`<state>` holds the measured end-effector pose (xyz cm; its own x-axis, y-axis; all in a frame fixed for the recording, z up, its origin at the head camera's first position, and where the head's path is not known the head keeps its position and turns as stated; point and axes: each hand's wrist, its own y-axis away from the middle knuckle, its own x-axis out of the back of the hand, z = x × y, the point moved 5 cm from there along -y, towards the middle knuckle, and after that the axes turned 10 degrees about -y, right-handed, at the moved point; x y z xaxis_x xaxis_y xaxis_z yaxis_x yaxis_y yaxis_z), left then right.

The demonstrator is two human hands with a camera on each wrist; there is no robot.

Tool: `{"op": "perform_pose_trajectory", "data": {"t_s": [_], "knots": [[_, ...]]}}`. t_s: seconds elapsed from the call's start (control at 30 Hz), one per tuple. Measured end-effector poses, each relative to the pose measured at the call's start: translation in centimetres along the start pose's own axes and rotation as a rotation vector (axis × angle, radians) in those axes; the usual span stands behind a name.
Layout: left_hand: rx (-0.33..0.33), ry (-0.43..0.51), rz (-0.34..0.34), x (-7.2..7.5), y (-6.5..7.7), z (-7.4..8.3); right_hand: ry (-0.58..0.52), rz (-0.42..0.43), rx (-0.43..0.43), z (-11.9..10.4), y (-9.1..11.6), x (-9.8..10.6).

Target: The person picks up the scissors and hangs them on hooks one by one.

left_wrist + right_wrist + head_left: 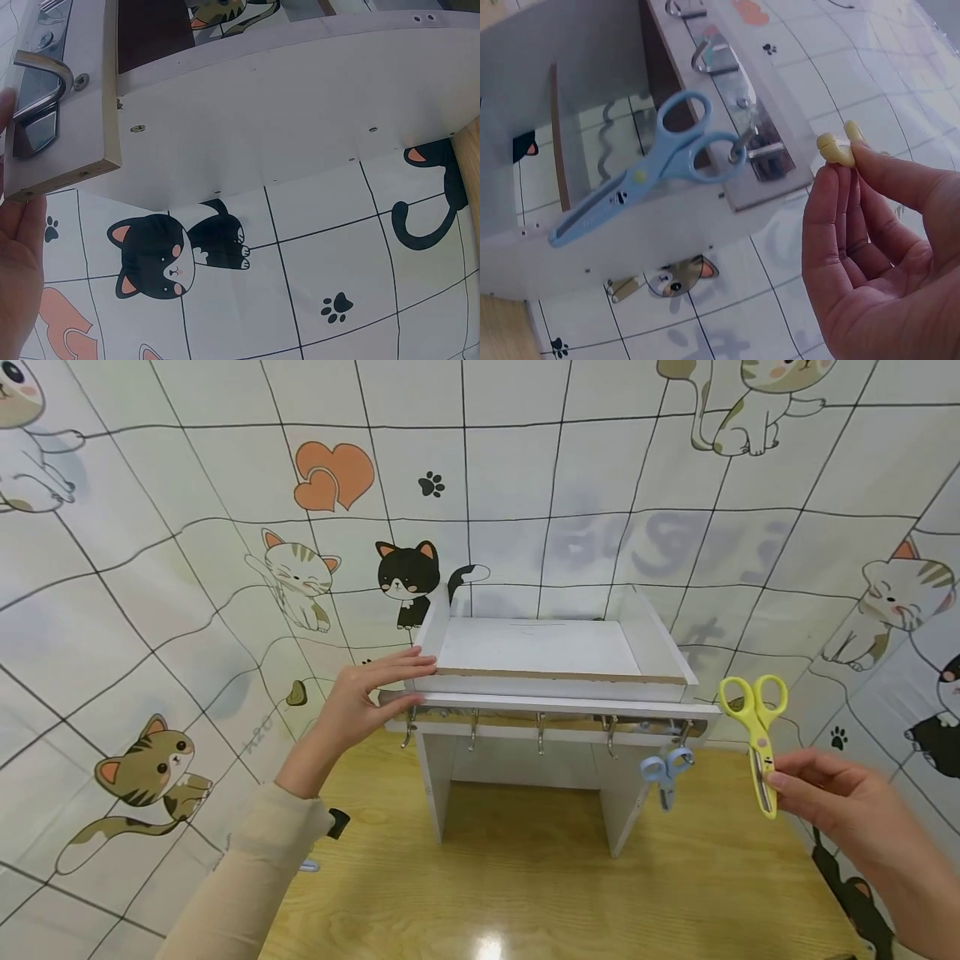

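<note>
A small white rack with a raised tray top and a row of metal hooks stands on the wooden surface. At its left end my left hand holds the rack, fingers on the upper side wall and thumb at the front edge. To the right of the rack, my right hand pinches yellow scissors by the blade part, loops upward. Seen end-on, the yellow scissors show only partly in the right wrist view. Blue scissors hang by a finger loop from the rightmost hook.
Several other hooks, such as the middle one, line the rack's front. Cat-printed white sheeting surrounds the wooden tabletop. A small black object shows beside the left forearm.
</note>
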<state>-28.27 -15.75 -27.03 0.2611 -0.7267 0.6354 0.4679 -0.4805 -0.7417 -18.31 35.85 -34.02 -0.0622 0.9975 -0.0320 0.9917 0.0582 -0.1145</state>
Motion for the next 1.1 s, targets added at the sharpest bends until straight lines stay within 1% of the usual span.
{"op": "perform_pose_trajectory", "data": {"t_s": [0.1,0.2,0.33,0.43,0.6,0.67,0.77,0.9,1.1], "knots": [[0.004,0.003,0.0,-0.1,0.0,0.0,0.054,-0.036,0.006,0.0,0.4,-1.2],[0.008,0.004,0.004,-0.1,0.0,0.0,0.074,-0.07,0.008,0.2,0.5,-2.3],[0.008,0.001,0.009,-0.1,0.1,-0.1,0.081,-0.101,-0.04,0.7,0.5,-3.5],[0.008,0.0,0.008,-0.1,0.1,-0.1,0.081,-0.142,-0.053,1.1,0.5,-4.4],[0.01,-0.001,0.009,-0.1,0.1,0.0,0.046,-0.239,0.028,1.4,0.5,-6.3],[0.014,0.002,0.011,-0.1,0.1,0.0,0.038,-0.265,0.06,1.5,0.4,-7.0],[0.019,0.006,0.014,0.0,0.1,-0.1,0.021,-0.295,0.085,1.9,0.3,-7.9],[0.019,0.002,0.013,-0.1,0.1,-0.2,0.017,-0.3,0.096,2.7,0.1,-8.8],[0.014,0.0,0.012,-0.1,0.1,-0.2,0.038,-0.293,0.07,3.6,-0.1,-9.7]]}}
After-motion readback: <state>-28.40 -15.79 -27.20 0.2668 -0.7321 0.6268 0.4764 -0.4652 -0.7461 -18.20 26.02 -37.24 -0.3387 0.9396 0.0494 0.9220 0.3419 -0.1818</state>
